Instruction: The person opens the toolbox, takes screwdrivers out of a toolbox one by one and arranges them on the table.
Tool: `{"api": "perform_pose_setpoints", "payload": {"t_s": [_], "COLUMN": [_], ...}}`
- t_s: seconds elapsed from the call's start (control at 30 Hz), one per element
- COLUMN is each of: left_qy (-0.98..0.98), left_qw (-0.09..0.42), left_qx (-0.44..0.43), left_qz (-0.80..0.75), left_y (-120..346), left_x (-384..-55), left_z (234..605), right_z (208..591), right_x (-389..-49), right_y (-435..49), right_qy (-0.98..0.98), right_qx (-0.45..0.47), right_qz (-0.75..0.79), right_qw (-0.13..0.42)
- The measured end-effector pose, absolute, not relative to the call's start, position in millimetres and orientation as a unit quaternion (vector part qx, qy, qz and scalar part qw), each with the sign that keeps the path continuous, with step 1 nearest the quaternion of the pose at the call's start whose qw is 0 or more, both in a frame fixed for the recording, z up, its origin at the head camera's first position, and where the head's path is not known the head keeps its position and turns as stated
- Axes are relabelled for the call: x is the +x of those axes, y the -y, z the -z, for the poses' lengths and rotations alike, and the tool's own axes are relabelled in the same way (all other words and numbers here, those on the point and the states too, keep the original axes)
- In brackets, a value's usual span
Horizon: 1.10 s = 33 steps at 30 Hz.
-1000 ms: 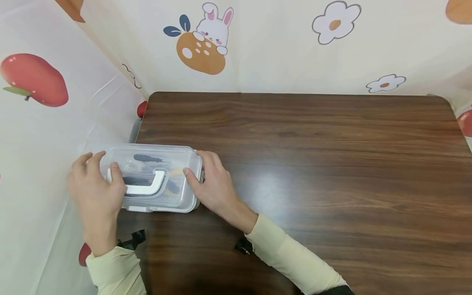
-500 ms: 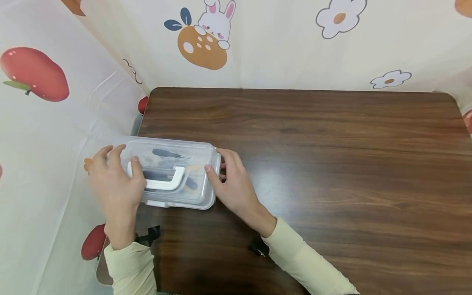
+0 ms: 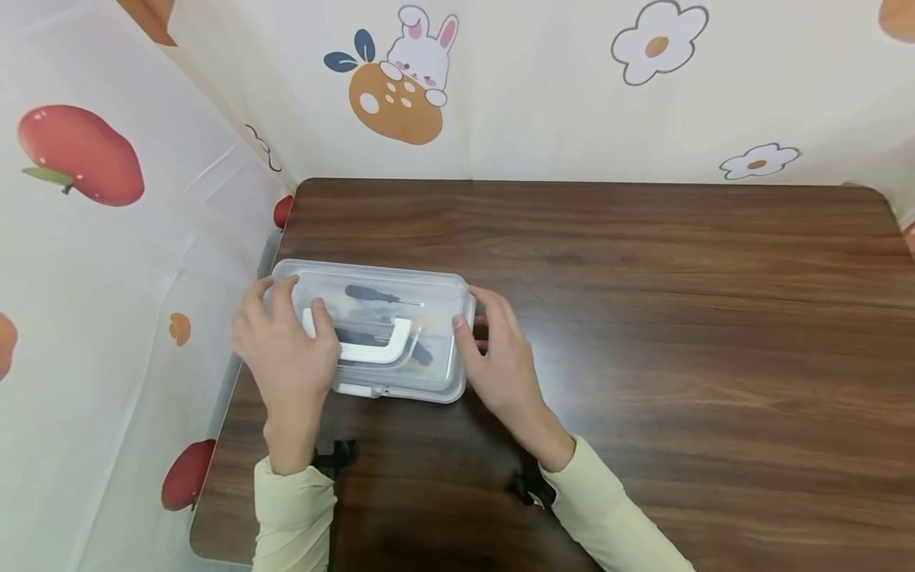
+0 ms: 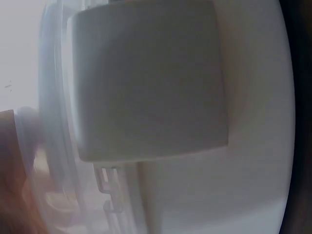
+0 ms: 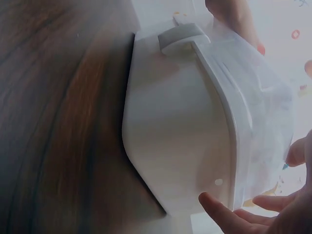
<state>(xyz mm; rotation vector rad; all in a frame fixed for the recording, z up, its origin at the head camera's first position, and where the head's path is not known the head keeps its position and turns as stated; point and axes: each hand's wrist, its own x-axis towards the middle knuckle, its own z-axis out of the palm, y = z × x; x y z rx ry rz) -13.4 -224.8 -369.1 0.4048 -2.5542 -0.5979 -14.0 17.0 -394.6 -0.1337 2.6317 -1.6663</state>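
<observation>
In the head view, a clear plastic storage box (image 3: 443, 357) with a white carry handle (image 3: 379, 352) folded on its lid lies toward the left of the table. Through the lid shows a dark-handled screwdriver (image 3: 372, 294), with other dark-handled tools less clear. My left hand (image 3: 289, 349) holds the box's left end, thumb on the lid. The right hand (image 3: 503, 361) grips the right end, thumb on top and fingers against the side. A white latch (image 4: 146, 83) fills much of the left wrist view. In the right wrist view, the box's white lower wall (image 5: 175, 117) shows beside my fingertips (image 5: 207, 200).
The brown wood-grain table (image 3: 643, 357) reaches away to the right. A printed curtain (image 3: 536, 95) rises behind the far edge, and another printed sheet (image 3: 93, 278) hangs along the left side.
Both hands have moved the box to the right, from over the table's left edge to farther in on the tabletop. Their hold looks the same.
</observation>
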Motion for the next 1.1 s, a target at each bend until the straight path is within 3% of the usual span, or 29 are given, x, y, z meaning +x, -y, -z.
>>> {"api": "perform_pose_setpoints", "payload": {"t_s": [0.27, 0.7, 1.1], "left_qy": [0.937, 0.949, 0.955], "left_qw": [0.233, 0.224, 0.222], "left_qx": [0.133, 0.080, 0.049], "left_qz": [0.222, 0.206, 0.188], "left_y": [198.7, 168.2, 143.2], "left_x": [-16.7, -32.4, -42.5], "left_z": [370.1, 371.2, 375.0], "right_z": [393.4, 396.0, 393.6], "right_x": [-14.3, -28.2, -40.0], "right_y": [-36.6, -70.0, -98.5], "right_qy": [-0.839, -0.824, -0.840], "right_qx": [-0.002, 0.019, 0.049], "right_qz": [0.543, 0.564, 0.538], "right_qw": [0.011, -0.052, -0.052]}}
